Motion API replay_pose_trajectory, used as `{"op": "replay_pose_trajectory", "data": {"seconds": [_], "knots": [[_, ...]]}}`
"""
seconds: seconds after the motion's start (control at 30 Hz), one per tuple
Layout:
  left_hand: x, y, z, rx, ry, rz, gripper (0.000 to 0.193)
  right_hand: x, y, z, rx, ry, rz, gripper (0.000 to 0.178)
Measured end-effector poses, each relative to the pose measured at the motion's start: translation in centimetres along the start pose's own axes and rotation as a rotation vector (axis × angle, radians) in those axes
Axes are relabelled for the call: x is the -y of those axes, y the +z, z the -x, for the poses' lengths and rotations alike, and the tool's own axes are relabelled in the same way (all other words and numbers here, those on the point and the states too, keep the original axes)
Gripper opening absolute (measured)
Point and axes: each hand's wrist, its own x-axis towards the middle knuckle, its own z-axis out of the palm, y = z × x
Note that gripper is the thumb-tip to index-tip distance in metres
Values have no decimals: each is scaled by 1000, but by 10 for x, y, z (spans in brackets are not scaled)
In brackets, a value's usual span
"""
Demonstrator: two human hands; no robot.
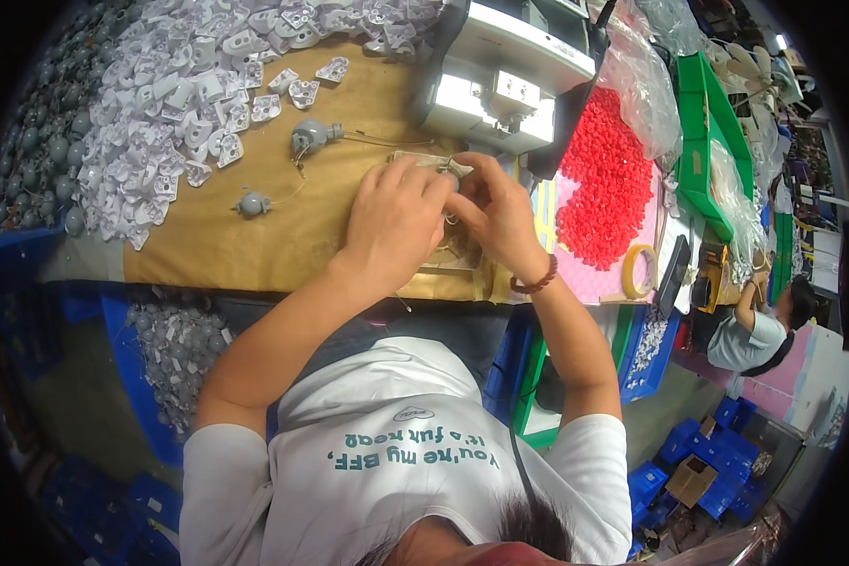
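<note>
Two hands met over one small part at the middle of the bench (208, 250).

I saw my left hand (393, 219) and my right hand (500, 215) pressed close together, the fingers of both curled and pinching a small grey piece (455, 170) between them, just in front of the grey machine (500, 90). What exactly the piece was, I could not tell, because the fingers covered most of it. Two grey round parts with thin wires (311, 138) lay apart to the left, near the heap of white plastic pieces (198, 85). Red beads (602, 179) and a tape roll (640, 271) lay to the right. I judged the step was fitting or joining the piece by hand; the next move called for a steady, fine grip.
</note>
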Motion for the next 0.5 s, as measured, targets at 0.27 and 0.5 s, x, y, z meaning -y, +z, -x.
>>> {"op": "replay_pose_trajectory", "data": {"seconds": [0.27,0.5], "knots": [[0,4,-6,17,-13,18,35,-62,-61,-59,-600,-29,118,43],[3,7,-5,-41,2,70,34,-67,-69,-59,-680,32,-322,62]]}}
